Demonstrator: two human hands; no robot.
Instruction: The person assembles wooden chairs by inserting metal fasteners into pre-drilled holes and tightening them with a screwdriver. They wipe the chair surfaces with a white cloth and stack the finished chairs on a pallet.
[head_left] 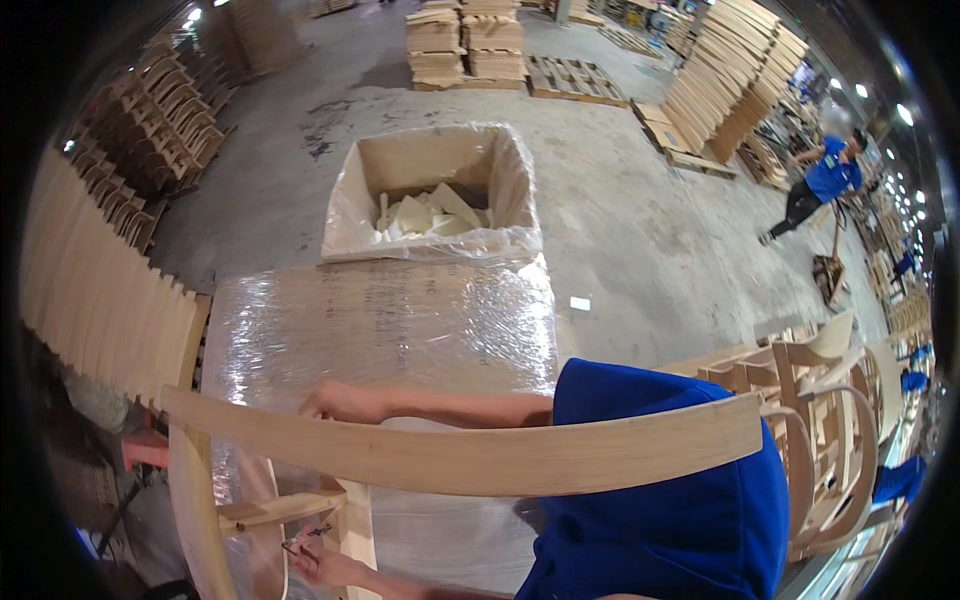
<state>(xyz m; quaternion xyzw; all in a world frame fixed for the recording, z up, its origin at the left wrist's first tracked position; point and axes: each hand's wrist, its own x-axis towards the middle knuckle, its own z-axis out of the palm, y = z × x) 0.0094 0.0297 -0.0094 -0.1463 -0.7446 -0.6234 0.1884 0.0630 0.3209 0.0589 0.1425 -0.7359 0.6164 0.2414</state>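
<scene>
A wooden chair frame stands close in front of me, its long curved top rail (470, 458) crossing the lower picture. My left hand (325, 565), low beside the seat frame (270, 512), pinches a small, thin, dark piece whose kind I cannot make out. Beyond the top rail, my right hand (338, 402) is over the plastic-wrapped carton (380, 320). Its fingers look curled but are blurred and partly behind the rail, so I cannot tell whether they grip anything. A blue sleeve (660, 390) covers my right upper arm.
An open, plastic-lined box (430, 245) with pale foam-like scraps adjoins the carton. Stacked curved wooden parts (100, 290) stand left; chair frames (815, 430) crowd the right. Farther back are wood stacks (465, 45), an empty pallet (575, 78) and a person in blue (830, 175).
</scene>
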